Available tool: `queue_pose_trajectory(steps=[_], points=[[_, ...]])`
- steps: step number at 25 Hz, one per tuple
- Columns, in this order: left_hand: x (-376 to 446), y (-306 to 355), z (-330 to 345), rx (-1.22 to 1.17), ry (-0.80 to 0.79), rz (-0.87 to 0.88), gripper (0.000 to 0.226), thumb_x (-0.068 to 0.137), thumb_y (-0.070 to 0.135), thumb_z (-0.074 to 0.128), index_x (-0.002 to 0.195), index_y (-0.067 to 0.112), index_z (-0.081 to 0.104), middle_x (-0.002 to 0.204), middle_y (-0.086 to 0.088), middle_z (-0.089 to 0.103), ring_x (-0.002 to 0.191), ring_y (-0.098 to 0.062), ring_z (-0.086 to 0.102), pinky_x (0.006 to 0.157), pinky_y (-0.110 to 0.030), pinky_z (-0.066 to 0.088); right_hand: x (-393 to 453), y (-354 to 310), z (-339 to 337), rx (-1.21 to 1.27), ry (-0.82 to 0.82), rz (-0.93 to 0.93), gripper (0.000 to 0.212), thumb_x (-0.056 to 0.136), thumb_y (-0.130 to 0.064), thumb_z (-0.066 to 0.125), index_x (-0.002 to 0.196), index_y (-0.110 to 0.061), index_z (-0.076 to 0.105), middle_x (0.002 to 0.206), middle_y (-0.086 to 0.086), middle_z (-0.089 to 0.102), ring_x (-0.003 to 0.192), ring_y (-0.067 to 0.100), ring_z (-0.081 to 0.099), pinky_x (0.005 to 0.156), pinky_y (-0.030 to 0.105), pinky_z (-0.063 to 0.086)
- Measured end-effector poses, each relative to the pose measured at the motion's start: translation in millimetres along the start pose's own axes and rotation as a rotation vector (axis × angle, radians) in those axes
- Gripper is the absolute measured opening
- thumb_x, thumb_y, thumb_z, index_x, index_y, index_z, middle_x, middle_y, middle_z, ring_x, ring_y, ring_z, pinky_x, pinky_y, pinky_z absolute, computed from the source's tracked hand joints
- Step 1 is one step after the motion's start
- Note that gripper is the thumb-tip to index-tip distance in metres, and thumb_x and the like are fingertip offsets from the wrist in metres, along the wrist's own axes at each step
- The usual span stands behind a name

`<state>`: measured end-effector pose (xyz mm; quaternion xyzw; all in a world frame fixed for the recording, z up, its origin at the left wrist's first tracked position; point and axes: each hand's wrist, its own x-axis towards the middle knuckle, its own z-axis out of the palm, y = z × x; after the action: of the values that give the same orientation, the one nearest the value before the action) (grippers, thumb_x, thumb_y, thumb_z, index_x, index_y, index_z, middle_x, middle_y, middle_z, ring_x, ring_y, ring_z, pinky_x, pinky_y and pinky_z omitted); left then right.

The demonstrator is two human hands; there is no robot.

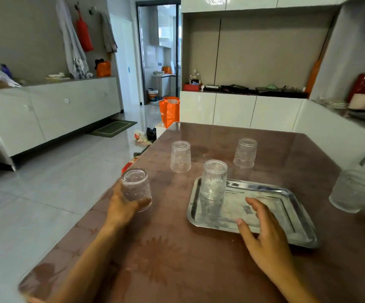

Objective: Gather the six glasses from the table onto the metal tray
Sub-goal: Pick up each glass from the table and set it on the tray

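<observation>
The left hand [122, 206] grips one inverted clear ribbed glass [136, 189]. The right hand [264, 235], fingers spread and empty, rests on the rectangular metal tray [291, 219].

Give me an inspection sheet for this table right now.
Surface: brown floral table, glossy.
Job's things: metal tray holds one upturned glass; two glasses behind it; one at the right edge; a fifth in hand; sixth not in view.
Clutter: nothing seen.
Grips: left hand holds a glass; right hand open over the tray.
Cables: nothing seen.
Surroundings: cabinets, orange bag.
</observation>
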<state>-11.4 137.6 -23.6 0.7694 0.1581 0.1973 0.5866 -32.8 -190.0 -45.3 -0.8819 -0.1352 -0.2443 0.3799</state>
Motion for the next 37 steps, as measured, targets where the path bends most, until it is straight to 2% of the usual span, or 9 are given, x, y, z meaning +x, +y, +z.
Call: queue_pose_trajectory(steps=[4, 9, 14, 18, 20, 24, 27, 31, 37], points=[[-14, 11, 13, 0.096, 0.114, 0.096, 0.08, 0.056, 0.023, 0.092, 0.126, 0.019, 0.053, 0.127, -0.013, 0.065, 0.099, -0.02, 0.06, 0.09, -0.038, 0.054, -3, -1, -6, 0.094, 0.023, 0.044, 0.049, 0.088, -0.021, 0.071, 0.134, -0.021, 0.053, 0.132, -0.006, 0.059, 0.12, 0.013, 0.055, 0.097, 0.03, 0.048], [-78, 58, 72, 0.371, -0.096, 0.579, 0.09, 0.056, 0.063, 0.075, 0.134, 0.027, 0.047, 0.126, 0.006, 0.056, 0.11, -0.017, 0.049, 0.092, -0.041, 0.045, -2, -14, -14, 0.517, -0.102, 0.134, 0.072, 0.077, -0.053, 0.074, 0.139, -0.047, 0.038, 0.134, -0.022, 0.056, 0.118, 0.007, 0.058, 0.093, 0.023, 0.05], [-111, 84, 126, 0.585, -0.208, 0.997, 0.077, 0.071, 0.057, 0.06, 0.136, 0.016, 0.053, 0.125, -0.006, 0.063, 0.105, -0.029, 0.058, 0.083, -0.042, 0.046, -2, -9, -19, 0.928, -0.074, 0.165, 0.072, 0.076, -0.017, 0.083, 0.134, -0.044, 0.05, 0.136, 0.002, 0.061, 0.124, 0.022, 0.059, 0.095, 0.035, 0.052], [-82, 72, 122, 0.272, -0.466, 0.739, 0.071, 0.079, 0.058, 0.065, 0.141, 0.036, 0.04, 0.14, 0.012, 0.051, 0.129, -0.008, 0.045, 0.106, -0.033, 0.035, 6, 2, -24, 1.018, 0.054, 0.3, 0.068, 0.075, -0.019, 0.082, 0.136, -0.027, 0.054, 0.128, 0.009, 0.067, 0.116, 0.025, 0.065, 0.092, 0.037, 0.055], [-53, 52, 111, 0.213, -0.302, 0.51, 0.053, 0.087, 0.049, 0.062, 0.135, 0.032, 0.047, 0.132, 0.005, 0.058, 0.122, -0.017, 0.054, 0.104, -0.041, 0.044, 11, 5, -27, 0.961, 0.141, 0.33, 0.065, 0.069, -0.026, 0.084, 0.128, -0.027, 0.059, 0.117, 0.006, 0.073, 0.107, 0.025, 0.07, 0.09, 0.038, 0.057], [-9, 20, 96, 0.581, -0.177, 0.122, 0.039, 0.09, 0.043, 0.057, 0.121, 0.019, 0.062, 0.112, -0.008, 0.073, 0.102, -0.03, 0.066, 0.099, -0.051, 0.047, 38, 9, -42, 0.719, 0.249, 0.379, 0.058, 0.055, -0.044, 0.086, 0.108, -0.044, 0.061, 0.101, -0.014, 0.076, 0.09, 0.01, 0.073, 0.078, 0.037, 0.06], [0, 11, 102, 0.545, -0.223, 0.158, 0.028, 0.087, 0.049, 0.058, 0.101, 0.03, 0.074, 0.099, 0.002, 0.079, 0.096, -0.023, 0.069, 0.099, -0.047, 0.046, 71, 7, -45, 0.526, 0.2, 0.371, 0.056, 0.051, -0.051, 0.084, 0.1, -0.054, 0.057, 0.098, -0.019, 0.073, 0.087, 0.003, 0.071, 0.069, 0.027, 0.06], [4, 5, 102, 0.559, -0.273, 0.227, 0.024, 0.089, 0.051, 0.055, 0.093, 0.037, 0.074, 0.087, 0.007, 0.079, 0.088, -0.018, 0.069, 0.099, -0.048, 0.041, 105, 4, -17, 0.222, 0.099, 0.379, 0.07, 0.059, -0.047, 0.084, 0.12, -0.034, 0.052, 0.109, -0.011, 0.067, 0.092, 0.013, 0.066, 0.075, 0.036, 0.057], [7, 0, 106, 0.542, -0.268, 0.319, 0.019, 0.09, 0.043, 0.057, 0.094, 0.032, 0.073, 0.077, 0.006, 0.072, 0.083, -0.021, 0.066, 0.092, -0.044, 0.042, 115, 19, 14, 0.009, 0.016, 0.386, 0.07, 0.063, -0.046, 0.084, 0.121, -0.028, 0.049, 0.103, -0.011, 0.06, 0.089, 0.014, 0.06, 0.067, 0.028, 0.043]])
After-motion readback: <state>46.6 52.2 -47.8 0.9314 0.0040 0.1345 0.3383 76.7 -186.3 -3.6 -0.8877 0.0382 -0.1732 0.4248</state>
